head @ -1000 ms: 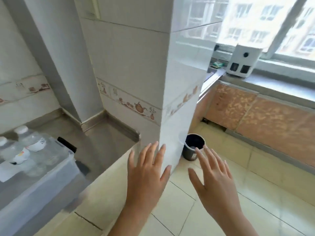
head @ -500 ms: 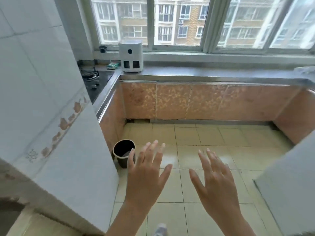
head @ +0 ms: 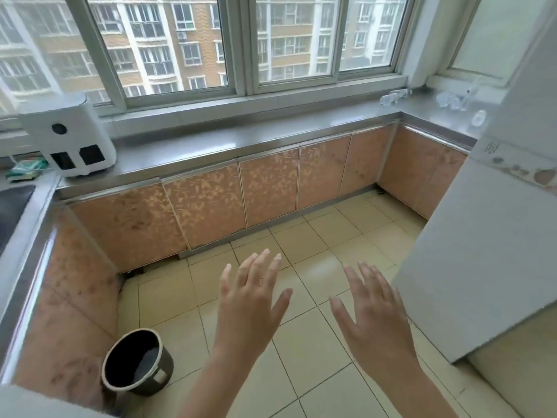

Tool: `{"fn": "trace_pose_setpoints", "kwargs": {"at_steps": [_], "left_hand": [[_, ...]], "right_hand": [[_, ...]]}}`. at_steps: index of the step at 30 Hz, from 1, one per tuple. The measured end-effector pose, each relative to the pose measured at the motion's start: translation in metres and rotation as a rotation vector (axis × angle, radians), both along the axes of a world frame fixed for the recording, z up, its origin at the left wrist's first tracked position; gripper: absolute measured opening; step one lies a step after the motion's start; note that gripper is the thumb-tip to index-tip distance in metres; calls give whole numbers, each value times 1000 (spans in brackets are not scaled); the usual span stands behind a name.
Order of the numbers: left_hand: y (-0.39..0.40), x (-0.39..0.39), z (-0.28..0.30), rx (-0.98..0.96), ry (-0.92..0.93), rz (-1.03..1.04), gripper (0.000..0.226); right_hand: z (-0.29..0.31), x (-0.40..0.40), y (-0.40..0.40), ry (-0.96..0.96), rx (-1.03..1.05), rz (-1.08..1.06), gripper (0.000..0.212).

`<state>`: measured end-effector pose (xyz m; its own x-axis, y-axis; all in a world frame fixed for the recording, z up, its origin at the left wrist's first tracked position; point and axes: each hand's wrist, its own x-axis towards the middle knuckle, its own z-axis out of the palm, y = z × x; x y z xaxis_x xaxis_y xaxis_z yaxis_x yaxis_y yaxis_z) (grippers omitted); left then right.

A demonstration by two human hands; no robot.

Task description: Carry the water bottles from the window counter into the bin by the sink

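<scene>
Clear plastic water bottles lie on the steel window counter (head: 229, 146) at the far right: one on its side (head: 394, 96) under the window corner, more of them (head: 452, 101) beside the tiled column, and one (head: 478, 117) nearer the counter's edge. My left hand (head: 250, 300) and my right hand (head: 373, 312) hover over the floor tiles with fingers spread, holding nothing, far from the bottles. The bin by the sink is out of view.
A white appliance (head: 67, 137) stands on the counter at left, with a green sponge (head: 27, 168) beside it. A dark round bucket (head: 137, 362) sits on the floor by the left cabinets. A white tiled column (head: 488, 236) juts in at right.
The view has swung right, away from the bin with bottles and past the tiled pillar, and now faces the window counter. Both hands stay spread and empty in front of me.
</scene>
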<state>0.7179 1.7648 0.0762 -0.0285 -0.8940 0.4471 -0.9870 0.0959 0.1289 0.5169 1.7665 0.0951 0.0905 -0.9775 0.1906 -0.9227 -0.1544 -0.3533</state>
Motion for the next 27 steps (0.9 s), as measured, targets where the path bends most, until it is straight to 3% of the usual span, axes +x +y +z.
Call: {"fn": "trace_pose_setpoints", "kwargs": {"at_steps": [10,27], "left_hand": [[-206,-46,-12,-2,-3,-134,59],[-533,-105,-9,3,1,-171,58]], "right_hand": [[-13,-35,-173,-17,12,-120,72],[-12,-97,-498,-11,19,-168,71]]}}
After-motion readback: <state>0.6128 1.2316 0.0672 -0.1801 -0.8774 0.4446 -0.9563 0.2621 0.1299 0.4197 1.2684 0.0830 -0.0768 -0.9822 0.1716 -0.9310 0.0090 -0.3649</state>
